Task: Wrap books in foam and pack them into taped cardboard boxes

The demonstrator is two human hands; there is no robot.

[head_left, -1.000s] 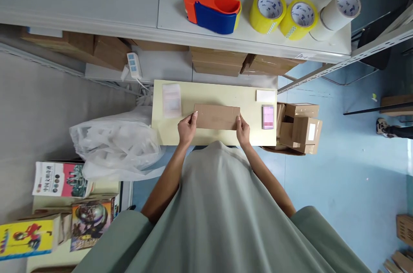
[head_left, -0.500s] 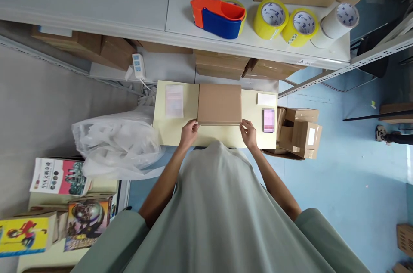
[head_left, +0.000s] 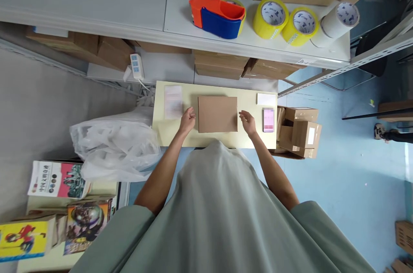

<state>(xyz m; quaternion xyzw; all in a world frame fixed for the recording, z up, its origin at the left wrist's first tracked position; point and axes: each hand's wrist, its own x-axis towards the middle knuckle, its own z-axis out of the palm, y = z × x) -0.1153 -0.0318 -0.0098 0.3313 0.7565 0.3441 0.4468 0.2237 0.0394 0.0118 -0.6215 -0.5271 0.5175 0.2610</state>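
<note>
A flat brown cardboard piece [head_left: 217, 114] lies on the pale yellow table [head_left: 180, 135]. My left hand [head_left: 187, 119] hovers just off its left edge, fingers loosely curled and holding nothing. My right hand [head_left: 248, 121] is just off its right edge, fingers apart and empty. Neither hand touches the cardboard. A clear-wrapped sheet [head_left: 173, 101] lies to the left on the table. A phone [head_left: 268, 119] and a white card [head_left: 266, 99] lie to the right.
The shelf [head_left: 129, 10] above holds a red-blue tape dispenser [head_left: 218, 13], two yellow tape rolls [head_left: 271, 15] and a white roll [head_left: 338, 22]. Small cartons [head_left: 301, 131] sit right of the table. A plastic bag [head_left: 112, 143] and books [head_left: 54, 178] lie left.
The cardboard went from a narrow strip to a taller shape and now lies flat. Both hands have let go and moved apart to its sides.
</note>
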